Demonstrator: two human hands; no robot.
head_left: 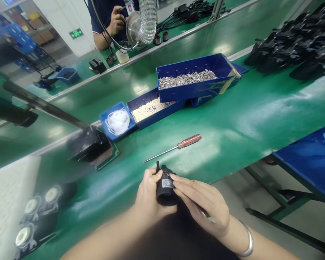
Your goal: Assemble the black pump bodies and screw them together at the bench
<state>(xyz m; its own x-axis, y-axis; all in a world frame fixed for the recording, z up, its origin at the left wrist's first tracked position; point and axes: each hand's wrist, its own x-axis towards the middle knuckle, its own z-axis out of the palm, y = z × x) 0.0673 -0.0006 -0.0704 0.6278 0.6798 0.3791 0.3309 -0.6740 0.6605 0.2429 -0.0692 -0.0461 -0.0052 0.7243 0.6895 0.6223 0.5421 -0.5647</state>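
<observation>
A black cylindrical plastic housing [166, 193] with a pale printed label and a small upright stub is held up close to me, its open end facing my body. My left hand [148, 191] is closed around its left side, thumb near the top. The fingertips of my right hand [203, 200] press on the housing's right side beside the label. A slim metal tool [206, 213] pokes out from under the right hand's fingers; its working end is hidden. Beyond the housing, a screwdriver [188, 141] with a red handle lies on the green bench.
Blue bins hold metal screws [188, 79], small cream parts [148, 109] and white rings [117, 121]. Black housings [295, 43] are piled at right, others [43, 213] at left. A black stand base [90, 142] is left of the bins. Another person [112, 25] works opposite.
</observation>
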